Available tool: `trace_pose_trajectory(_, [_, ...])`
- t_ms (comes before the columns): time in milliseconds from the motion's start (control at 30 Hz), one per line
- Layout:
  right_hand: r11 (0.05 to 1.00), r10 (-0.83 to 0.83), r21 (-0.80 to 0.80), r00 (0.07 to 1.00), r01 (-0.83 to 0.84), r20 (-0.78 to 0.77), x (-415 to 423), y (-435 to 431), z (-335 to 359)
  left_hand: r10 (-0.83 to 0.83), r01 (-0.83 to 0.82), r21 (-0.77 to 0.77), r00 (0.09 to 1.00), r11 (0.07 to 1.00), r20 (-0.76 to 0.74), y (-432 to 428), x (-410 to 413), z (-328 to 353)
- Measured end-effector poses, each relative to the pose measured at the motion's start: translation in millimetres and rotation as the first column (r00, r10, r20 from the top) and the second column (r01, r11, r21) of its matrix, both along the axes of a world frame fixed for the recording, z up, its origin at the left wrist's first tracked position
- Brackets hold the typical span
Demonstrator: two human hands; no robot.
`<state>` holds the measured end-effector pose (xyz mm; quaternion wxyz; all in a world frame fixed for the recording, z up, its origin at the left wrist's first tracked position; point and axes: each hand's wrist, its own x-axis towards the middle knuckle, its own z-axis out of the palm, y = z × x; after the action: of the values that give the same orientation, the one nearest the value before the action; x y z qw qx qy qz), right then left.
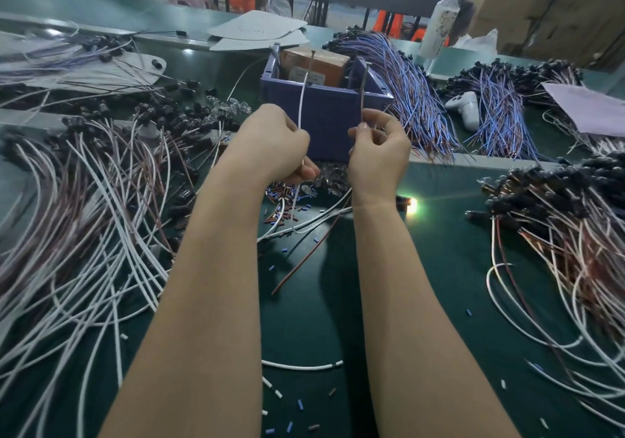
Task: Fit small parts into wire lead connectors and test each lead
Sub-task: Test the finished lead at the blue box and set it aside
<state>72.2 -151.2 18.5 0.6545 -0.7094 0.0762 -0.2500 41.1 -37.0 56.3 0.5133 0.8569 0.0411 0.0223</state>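
My left hand [275, 143] grips a white wire [302, 103] whose bare end reaches up to a metal pin on the blue box [324, 116]. Between thumb and fingers, my right hand [378, 148] pinches a brown wire [364, 92] that rises to a second pin on the box. Both wires trail down under my hands to the green mat [439, 251]. Just right of my right wrist a small lamp [412, 205] glows brightly in a black socket. Small clear bulbs [329, 177] and bits of coloured sleeving [280, 197] lie below my hands.
Heaps of white and brown leads with black sockets lie at the left [84, 218] and at the right [575, 234]. Blue and purple lead bundles [412, 92] lie behind the box. A white game controller [468, 108], a white bottle [441, 21] and paper sheets stand farther back.
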Motion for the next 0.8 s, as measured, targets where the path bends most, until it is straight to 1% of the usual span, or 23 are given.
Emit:
trace_pose_trajectory(500, [1.000,0.013,-0.024,1.000,-0.012,0.010,1.4,-0.9,-0.8,-0.017,0.017,-0.005,1.000,1.000,0.008,-6.0,1.8,-4.4])
trace_pose_trajectory(633, [0.998,0.039,-0.044,0.999,-0.040,-0.031,-1.3,-2.8,1.4,-0.003,0.003,0.015,1.000,1.000,-0.001,-5.8,-1.3,-1.3])
trace_pose_trajectory(667, [0.992,0.044,-0.118,0.996,-0.053,-0.073,-1.0,-7.3,2.4,0.007,-0.007,0.034,1.000,0.999,-0.005,-4.3,-2.5,0.0])
trace_pose_trajectory(700, [0.965,0.028,-0.255,0.990,-0.064,-0.141,-0.2,-15.1,3.7,0.022,-0.021,0.057,1.000,0.998,-0.009,-1.3,-3.1,0.9])
trace_pose_trajectory(767, [0.836,-0.077,-0.536,0.943,-0.117,-0.325,0.4,-37.6,4.8,0.103,-0.105,0.113,0.995,0.988,0.017,7.2,-3.8,3.5])
trace_pose_trajectory(800, [0.770,-0.144,-0.616,0.896,-0.165,-0.420,-0.3,-50.4,3.9,0.168,-0.174,0.146,0.984,0.974,0.053,10.9,-4.5,5.8])
